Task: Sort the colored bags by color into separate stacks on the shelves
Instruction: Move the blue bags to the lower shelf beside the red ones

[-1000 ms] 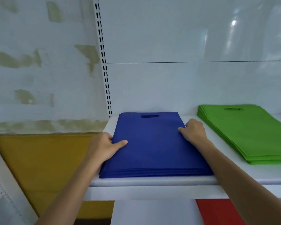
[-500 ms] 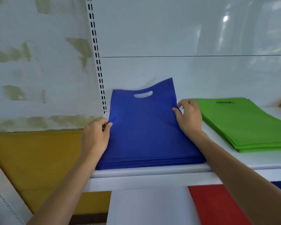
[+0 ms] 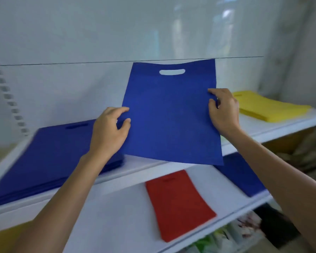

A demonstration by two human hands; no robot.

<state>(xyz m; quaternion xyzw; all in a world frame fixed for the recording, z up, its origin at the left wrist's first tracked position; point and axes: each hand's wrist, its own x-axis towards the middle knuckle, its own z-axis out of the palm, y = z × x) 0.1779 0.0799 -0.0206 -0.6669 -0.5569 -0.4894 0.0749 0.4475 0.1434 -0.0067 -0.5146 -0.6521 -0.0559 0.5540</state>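
Nearest you, below and right of the blue stack [image 3: 49, 154], a red bag [image 3: 179, 203] and a lower blue bag [image 3: 241, 178] lie on the lower shelf [image 3: 117, 207]. Your left grip [image 3: 108, 132] pinches the left edge of the held blue bag [image 3: 170, 115] and your right grip [image 3: 224, 110] pinches its right edge. The bag hangs in the air just right of the blue stack. With only thin edges pinched, the limp fabric could slip or fold and land crooked. Its long axis stands nearly upright, handle cutout uppermost, face toward you. Far right of the blue stack lies a yellow stack [image 3: 268, 108].
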